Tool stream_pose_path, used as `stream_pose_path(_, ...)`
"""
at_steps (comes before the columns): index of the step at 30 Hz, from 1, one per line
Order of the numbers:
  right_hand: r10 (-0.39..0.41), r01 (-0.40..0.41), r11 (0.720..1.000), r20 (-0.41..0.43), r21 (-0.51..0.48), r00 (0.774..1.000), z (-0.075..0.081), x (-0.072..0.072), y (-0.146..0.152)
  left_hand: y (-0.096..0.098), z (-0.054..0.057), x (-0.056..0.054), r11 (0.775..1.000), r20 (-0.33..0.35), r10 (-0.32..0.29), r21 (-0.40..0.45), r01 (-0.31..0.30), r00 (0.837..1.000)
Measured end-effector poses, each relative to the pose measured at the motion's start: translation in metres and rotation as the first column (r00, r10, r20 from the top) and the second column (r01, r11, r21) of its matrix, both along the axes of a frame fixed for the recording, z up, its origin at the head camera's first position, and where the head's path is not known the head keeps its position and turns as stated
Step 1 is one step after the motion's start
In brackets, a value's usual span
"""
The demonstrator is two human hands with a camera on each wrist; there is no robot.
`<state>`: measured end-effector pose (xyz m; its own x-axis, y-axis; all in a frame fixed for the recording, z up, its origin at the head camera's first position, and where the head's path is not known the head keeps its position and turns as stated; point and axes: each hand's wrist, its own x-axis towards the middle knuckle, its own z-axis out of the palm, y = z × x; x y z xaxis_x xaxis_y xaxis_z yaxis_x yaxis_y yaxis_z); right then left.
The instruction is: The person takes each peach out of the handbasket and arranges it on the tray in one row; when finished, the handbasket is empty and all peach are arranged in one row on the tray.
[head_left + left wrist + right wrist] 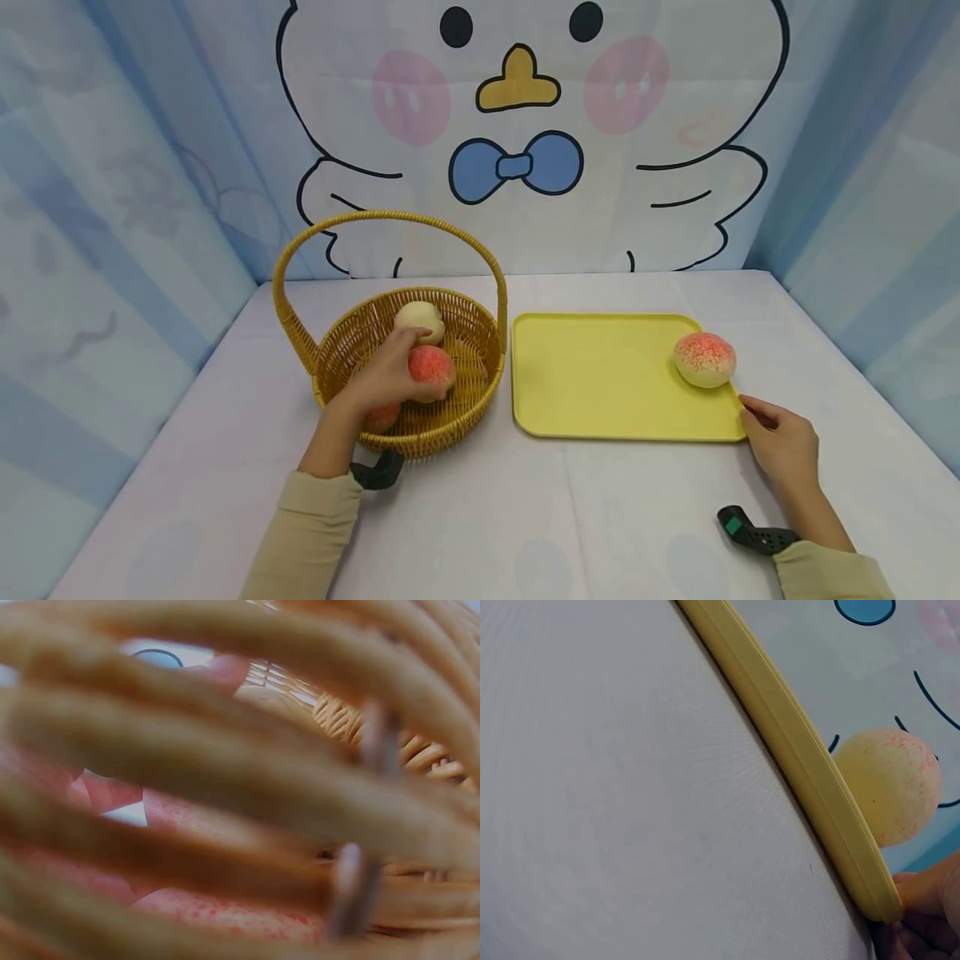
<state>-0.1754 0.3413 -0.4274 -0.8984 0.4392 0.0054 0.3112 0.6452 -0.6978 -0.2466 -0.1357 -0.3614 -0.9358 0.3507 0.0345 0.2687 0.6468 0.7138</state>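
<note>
My left hand (384, 377) reaches into a round wicker basket (476, 410) and grips a red-topped peach (432, 367), thumb on the near side and fingers on the far side. Behind it lies a pale cream peach (418, 317). Another reddish peach (382, 418) is partly hidden under the hand. Blurred basket strands (225, 765) cross the left wrist view, with speckled peach skin (232, 915) behind them. My right hand (783, 442) pinches the near right corner of a yellow tray (592, 375). One peach (705, 360), red on top and cream below, sits at the tray's right edge.
The basket's tall arched handle (390, 215) rises over its opening. A white cloth covers the table (555, 517). Behind and at both sides hang printed curtains (517, 233). Dark devices are strapped to the left wrist (378, 471) and the right wrist (757, 533).
</note>
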Motion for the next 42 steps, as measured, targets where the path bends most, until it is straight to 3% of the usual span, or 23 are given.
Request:
stream_pose_path(11,-0.006,0.006,1.000,-0.011,0.012,1.000,0.0011,0.0009,-0.0017,-0.0004,-0.0023,-0.0003,0.995,-0.002,-0.003,-0.095,0.003,1.000)
stream_pose_path(23,-0.019,0.019,1.000,-0.011,0.020,1.000,0.0012,-0.0014,-0.0003,0.0020,-0.0014,0.0007,0.994,-0.026,-0.012,-0.106,0.009,1.000)
stream_pose_path(35,-0.027,0.027,1.000,-0.006,0.004,1.000,0.0016,-0.0011,-0.0013,0.0055,-0.0033,-0.0005,0.999,-0.087,-0.028,-0.021,0.026,0.996)
stream_pose_path(42,-0.020,0.020,1.000,-0.014,0.013,1.000,-0.0006,-0.0016,-0.0009,0.0078,0.0015,0.0030,0.996,-0.118,0.024,0.091,-0.013,0.993)
